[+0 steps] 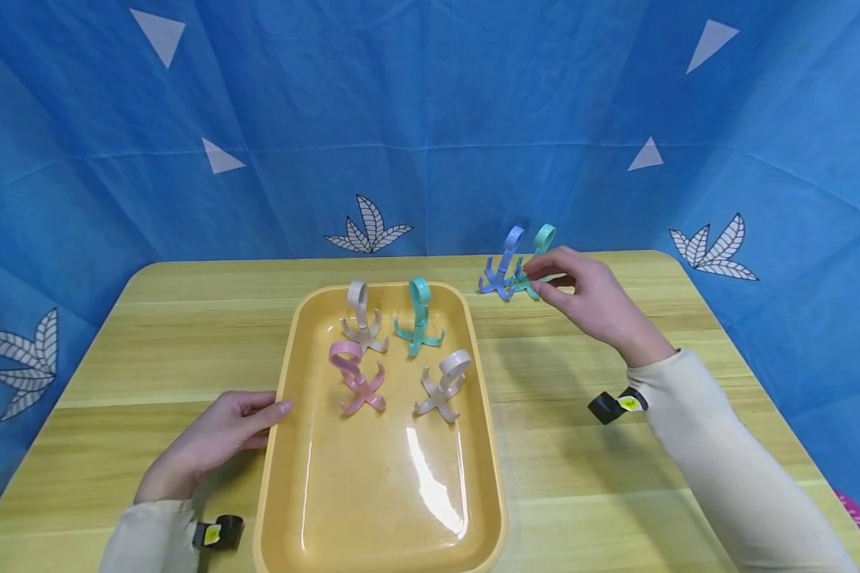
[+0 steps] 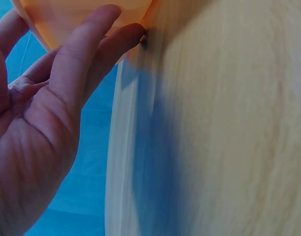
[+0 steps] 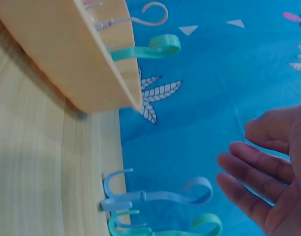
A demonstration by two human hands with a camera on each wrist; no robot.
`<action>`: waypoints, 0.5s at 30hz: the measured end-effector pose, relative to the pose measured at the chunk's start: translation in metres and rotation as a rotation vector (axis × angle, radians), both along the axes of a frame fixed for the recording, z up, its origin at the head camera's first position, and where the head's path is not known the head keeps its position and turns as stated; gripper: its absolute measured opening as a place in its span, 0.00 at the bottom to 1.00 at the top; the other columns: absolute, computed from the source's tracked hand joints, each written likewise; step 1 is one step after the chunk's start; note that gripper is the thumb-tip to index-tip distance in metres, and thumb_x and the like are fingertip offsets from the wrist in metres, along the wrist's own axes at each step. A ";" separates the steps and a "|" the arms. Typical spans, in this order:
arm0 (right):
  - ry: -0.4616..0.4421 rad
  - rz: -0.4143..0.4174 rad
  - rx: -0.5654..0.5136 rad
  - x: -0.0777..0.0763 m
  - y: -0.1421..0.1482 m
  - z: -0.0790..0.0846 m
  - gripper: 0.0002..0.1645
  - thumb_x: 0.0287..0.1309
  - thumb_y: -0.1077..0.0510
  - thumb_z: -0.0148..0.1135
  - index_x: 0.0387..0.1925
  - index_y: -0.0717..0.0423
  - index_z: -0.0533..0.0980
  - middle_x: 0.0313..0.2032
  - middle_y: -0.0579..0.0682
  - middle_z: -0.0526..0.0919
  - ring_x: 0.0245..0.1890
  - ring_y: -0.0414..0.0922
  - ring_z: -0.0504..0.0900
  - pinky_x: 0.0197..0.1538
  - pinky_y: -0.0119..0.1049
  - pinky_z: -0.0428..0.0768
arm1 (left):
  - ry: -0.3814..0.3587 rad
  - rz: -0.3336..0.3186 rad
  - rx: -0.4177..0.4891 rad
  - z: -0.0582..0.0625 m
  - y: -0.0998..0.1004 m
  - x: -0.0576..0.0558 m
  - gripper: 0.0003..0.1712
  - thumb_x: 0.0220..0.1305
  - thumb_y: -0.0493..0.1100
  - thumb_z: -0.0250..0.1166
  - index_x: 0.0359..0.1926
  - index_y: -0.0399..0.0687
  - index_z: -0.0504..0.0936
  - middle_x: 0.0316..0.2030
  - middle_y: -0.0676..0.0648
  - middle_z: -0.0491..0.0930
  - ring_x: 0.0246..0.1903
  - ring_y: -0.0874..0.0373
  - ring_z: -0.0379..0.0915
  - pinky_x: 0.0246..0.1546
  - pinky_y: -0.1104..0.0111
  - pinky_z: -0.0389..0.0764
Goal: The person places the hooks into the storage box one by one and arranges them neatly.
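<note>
My left hand [image 1: 218,438] grips the left rim of a yellow tray [image 1: 278,477], thumb over the edge and fingers against the outer wall [image 2: 72,19]. Inside stand several plastic claw hooks with curled tops: a teal hook [image 1: 420,318], a pink hook [image 1: 361,386], a pale hook [image 1: 362,322] at the back and another pale hook [image 1: 440,390] to the right. At the table's back, a blue hook [image 1: 503,267] stands beside a green hook [image 1: 542,243]. My right hand [image 1: 591,298] overlaps the green one in the head view; the right wrist view shows a gap between the fingers [image 3: 244,191] and both hooks.
The wooden table [image 1: 580,493] carries the tray and hooks. A blue cloth [image 1: 430,95] with white triangles and leaf prints hangs behind and around its sides. Black straps with small dark blocks [image 1: 607,407] sit at both wrists.
</note>
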State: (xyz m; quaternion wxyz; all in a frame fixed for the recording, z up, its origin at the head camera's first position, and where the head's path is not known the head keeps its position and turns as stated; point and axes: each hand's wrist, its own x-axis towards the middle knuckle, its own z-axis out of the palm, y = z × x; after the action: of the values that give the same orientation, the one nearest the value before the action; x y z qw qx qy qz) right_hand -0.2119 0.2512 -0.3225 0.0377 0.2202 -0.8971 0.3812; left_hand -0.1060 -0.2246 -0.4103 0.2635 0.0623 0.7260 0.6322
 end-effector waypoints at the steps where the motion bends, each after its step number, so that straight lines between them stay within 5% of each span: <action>1: -0.002 -0.011 -0.001 -0.001 0.001 -0.001 0.12 0.68 0.62 0.60 0.51 0.58 0.79 0.49 0.50 0.79 0.50 0.51 0.79 0.55 0.51 0.76 | 0.000 -0.001 0.000 0.000 0.000 0.000 0.30 0.75 0.45 0.56 0.62 0.19 0.66 0.52 0.31 0.78 0.47 0.49 0.81 0.47 0.58 0.82; 15: 0.012 -0.164 -0.086 -0.015 0.012 -0.006 0.16 0.67 0.60 0.61 0.54 0.59 0.77 0.51 0.52 0.77 0.55 0.51 0.76 0.61 0.50 0.72 | -0.008 -0.001 0.015 0.001 0.000 0.001 0.30 0.76 0.44 0.55 0.62 0.18 0.66 0.52 0.31 0.77 0.47 0.50 0.80 0.47 0.57 0.82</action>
State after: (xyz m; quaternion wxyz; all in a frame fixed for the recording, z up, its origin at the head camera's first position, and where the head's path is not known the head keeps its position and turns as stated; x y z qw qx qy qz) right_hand -0.2271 0.2628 -0.3283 0.0834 0.1467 -0.8947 0.4136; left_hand -0.1054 -0.2248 -0.4094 0.2661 0.0621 0.7201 0.6378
